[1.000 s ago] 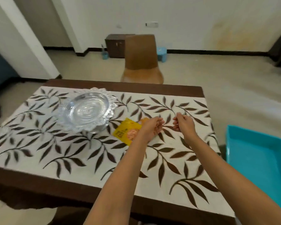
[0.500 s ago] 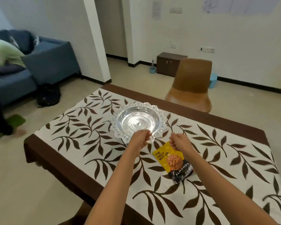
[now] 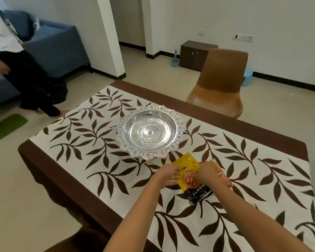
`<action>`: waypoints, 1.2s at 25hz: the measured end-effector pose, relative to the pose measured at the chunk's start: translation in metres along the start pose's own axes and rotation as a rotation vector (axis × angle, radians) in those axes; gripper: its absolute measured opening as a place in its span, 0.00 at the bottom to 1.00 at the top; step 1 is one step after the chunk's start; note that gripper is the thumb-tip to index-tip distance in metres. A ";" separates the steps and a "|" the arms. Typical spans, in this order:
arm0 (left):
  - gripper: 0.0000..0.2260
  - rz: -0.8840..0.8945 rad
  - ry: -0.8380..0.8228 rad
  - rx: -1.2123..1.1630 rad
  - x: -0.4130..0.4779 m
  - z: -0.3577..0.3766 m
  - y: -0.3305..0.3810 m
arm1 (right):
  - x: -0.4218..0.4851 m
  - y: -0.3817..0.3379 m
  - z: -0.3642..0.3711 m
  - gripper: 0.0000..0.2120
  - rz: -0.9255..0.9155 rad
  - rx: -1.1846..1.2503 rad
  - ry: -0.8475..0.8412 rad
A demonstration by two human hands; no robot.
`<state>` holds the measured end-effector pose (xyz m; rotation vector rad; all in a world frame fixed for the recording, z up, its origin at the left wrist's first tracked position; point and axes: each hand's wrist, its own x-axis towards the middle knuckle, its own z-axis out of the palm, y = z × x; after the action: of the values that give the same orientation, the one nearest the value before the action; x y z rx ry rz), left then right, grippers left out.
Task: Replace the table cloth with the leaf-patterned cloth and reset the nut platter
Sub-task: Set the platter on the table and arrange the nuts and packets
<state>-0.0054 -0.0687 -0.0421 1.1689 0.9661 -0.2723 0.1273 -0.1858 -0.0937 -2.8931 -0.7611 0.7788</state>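
left hand (image 3: 168, 174) hopped from silver nut platter (image 3: 150, 131) over to the almond packet (image 3: 188, 179), right hand (image 3: 207, 172) too, both grips pinching its top, packet on leaf-patterned cloth (image 3: 262, 170) just beside the platter

Silver platter (image 3: 150, 131); brown-leaf cloth (image 3: 244, 160).

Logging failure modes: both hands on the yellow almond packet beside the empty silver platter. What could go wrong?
The left hand and right hand grip the yellow almond packet over the leaf-patterned cloth, not over the embossed silver platter; tearing it here may scatter almonds.
A sudden tear could jerk a hand into its near rim.
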 end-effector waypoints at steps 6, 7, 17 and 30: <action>0.12 -0.092 0.041 -0.165 0.050 0.017 -0.066 | -0.003 0.006 0.003 0.01 -0.023 0.258 -0.015; 0.13 -0.101 0.060 -0.188 0.052 0.019 -0.066 | -0.003 0.005 -0.006 0.04 -0.009 0.343 -0.017; 0.18 0.262 -0.125 -0.228 -0.003 0.035 0.092 | -0.001 -0.027 -0.146 0.10 0.127 1.149 0.759; 0.09 0.436 0.780 -0.205 -0.014 -0.154 0.083 | 0.014 -0.163 -0.095 0.21 -0.064 1.519 0.033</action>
<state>-0.0373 0.0946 0.0129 1.2763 1.3282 0.6673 0.1111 -0.0286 0.0106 -1.4796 -0.0715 0.7590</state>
